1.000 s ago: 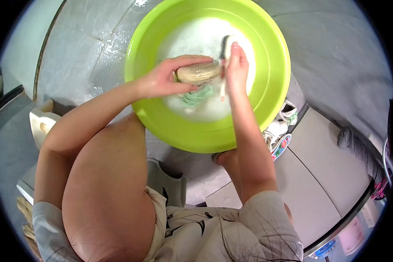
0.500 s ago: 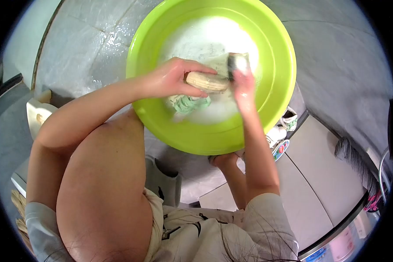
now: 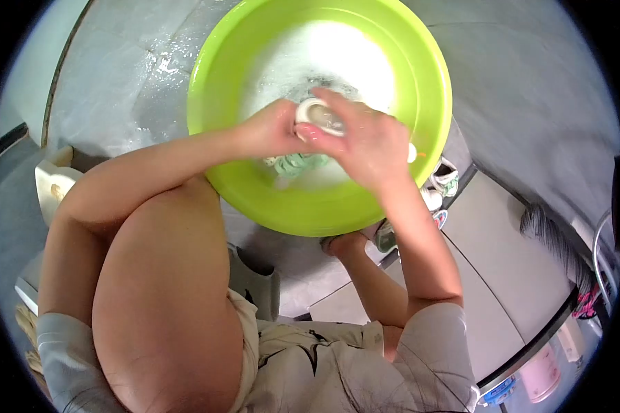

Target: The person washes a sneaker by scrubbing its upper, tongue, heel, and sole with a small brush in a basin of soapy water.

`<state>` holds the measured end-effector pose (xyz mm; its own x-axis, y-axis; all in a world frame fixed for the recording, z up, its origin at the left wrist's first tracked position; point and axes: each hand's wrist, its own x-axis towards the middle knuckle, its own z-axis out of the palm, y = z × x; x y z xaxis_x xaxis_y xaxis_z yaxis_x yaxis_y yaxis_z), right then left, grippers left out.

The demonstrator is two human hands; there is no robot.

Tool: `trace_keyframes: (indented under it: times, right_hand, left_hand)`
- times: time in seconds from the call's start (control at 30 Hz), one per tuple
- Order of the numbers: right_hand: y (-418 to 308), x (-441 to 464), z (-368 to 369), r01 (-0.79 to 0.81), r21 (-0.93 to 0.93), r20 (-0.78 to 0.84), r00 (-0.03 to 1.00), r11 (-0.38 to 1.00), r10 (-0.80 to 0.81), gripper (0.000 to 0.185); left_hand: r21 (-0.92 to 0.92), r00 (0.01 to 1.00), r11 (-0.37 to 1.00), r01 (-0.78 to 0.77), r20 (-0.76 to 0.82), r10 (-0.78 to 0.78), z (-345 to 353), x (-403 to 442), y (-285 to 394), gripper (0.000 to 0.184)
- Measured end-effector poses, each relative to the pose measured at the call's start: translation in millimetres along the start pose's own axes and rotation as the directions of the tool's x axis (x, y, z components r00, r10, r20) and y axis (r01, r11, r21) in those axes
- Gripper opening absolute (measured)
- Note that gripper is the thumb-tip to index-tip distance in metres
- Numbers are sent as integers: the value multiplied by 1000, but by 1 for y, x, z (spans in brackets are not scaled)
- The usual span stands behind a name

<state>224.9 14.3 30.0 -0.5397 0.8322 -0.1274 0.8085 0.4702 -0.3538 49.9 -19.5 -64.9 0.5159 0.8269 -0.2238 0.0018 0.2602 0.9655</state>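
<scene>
Over a lime-green basin (image 3: 430, 82) of foamy water, both my hands hold what looks like a small white shoe (image 3: 302, 110). Its pale, rounded rim surrounds a greyish middle; the rest is covered by my fingers. My left hand (image 3: 272, 129) grips it from the left, its fingertips partly hidden. From the right, my right hand (image 3: 372, 138) closes around it with thumb below and fingers above. Just beneath my hands, a mint-green item (image 3: 300, 165) lies partly in the suds; its kind is unclear. A small white object (image 3: 412, 153) shows at the basin's right side, beyond my right wrist.
White-and-green shoes (image 3: 444, 180) stand on the floor right of the basin. A grey bin-like object (image 3: 255, 282) is below it. Wet grey tiles (image 3: 165, 69) lie at left. A dark brush-like item (image 3: 551, 234) and a pink container (image 3: 541, 375) are at right.
My right hand has moved left from a dark-and-white object to the shoe beside my left hand. The shoe has turned, and that object is no longer in my right hand. The view has shifted slightly.
</scene>
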Motion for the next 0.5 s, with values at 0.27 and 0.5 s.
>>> trace_keyframes:
  times: [0.27,0.5]
  right_hand:
    - [-9,-10,-5,-18,-32,-16,1000,999,17,58]
    - [-1,-20,-10,-36,-52,-89,996,998,31,57]
  left_hand:
    - [108,999,994,31,1,-32,0,-2,3,28]
    - [178,1000,984,3,-5,-2,-1,6,9,30]
